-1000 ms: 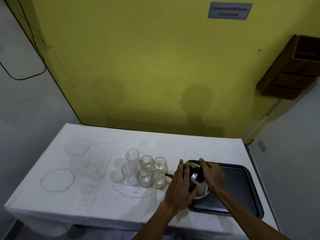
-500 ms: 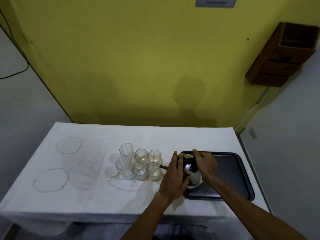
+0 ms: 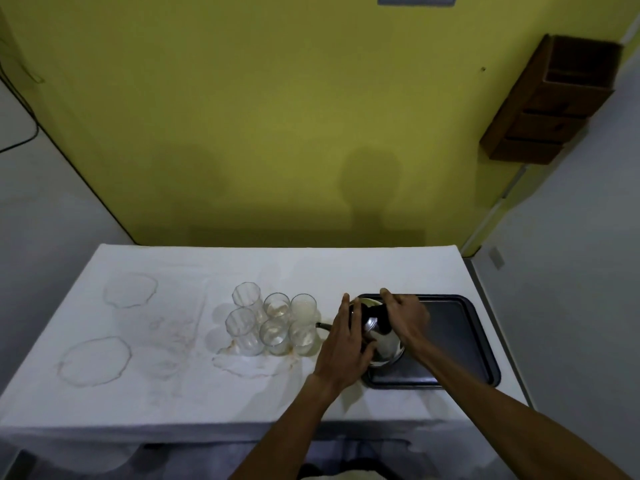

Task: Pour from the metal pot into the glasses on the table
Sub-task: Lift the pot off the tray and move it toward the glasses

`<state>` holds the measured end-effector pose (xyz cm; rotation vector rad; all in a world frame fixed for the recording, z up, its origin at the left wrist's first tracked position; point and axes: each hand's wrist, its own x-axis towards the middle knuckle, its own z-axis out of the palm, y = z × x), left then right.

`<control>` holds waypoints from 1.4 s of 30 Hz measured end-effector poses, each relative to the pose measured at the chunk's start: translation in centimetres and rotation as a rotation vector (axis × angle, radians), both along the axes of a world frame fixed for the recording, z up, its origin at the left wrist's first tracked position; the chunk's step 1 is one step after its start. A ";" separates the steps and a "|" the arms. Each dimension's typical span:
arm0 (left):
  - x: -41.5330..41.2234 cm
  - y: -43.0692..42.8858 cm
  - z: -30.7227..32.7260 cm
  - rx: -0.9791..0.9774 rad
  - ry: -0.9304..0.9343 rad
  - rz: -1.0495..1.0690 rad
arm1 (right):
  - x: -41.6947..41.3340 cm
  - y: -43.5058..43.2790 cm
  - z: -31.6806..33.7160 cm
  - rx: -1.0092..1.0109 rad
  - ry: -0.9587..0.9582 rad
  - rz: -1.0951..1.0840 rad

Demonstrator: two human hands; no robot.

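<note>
Head view first — what do you make of it?

— Since a second ago the two hands have barely moved on the metal pot (image 3: pixel 379 336); only the camera has lifted, so the table sits lower in frame. The pot still rests at the left end of the dark tray (image 3: pixel 450 341), leaning a little toward the glasses (image 3: pixel 275 318). I'd judge the pour has not begun again.

— And the fingers?

— The left hand (image 3: pixel 344 348) is cupped against the pot's near-left side, fingers curled round the body, just behind the thin spout (image 3: pixel 323 326). The right hand (image 3: pixel 405 318) is closed over the top, around the dark handle or lid; which exactly, I cannot tell.

— Where does the spout point?

— At the nearest glass in the front row, close beside it but not over its rim. Six glasses stand clustered on the white tablecloth (image 3: pixel 173 375); several look partly filled, and a wet stain spreads under them.

— Next?

— Probably lifting and tipping the pot further, carefully, given that spill.
</note>
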<state>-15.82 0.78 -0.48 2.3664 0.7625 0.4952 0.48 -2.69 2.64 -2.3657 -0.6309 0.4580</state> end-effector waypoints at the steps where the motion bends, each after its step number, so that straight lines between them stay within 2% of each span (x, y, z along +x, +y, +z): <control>1: 0.0 0.0 0.0 0.000 0.002 0.001 | 0.0 0.0 0.0 -0.001 0.002 0.000; 29: -0.3 0.5 0.5 0.004 0.033 -0.030 | 0.0 -0.1 -0.9 0.034 0.018 -0.001; 32: -0.2 0.5 0.9 0.034 0.043 -0.053 | 0.0 -0.5 -1.1 0.067 0.093 -0.049; 37: 0.3 0.3 1.5 0.137 0.050 -0.102 | 0.2 -1.4 -2.7 0.192 0.360 -0.162; 42: 0.8 0.2 2.2 0.158 0.023 -0.069 | 0.1 -1.3 -3.4 0.287 0.453 -0.194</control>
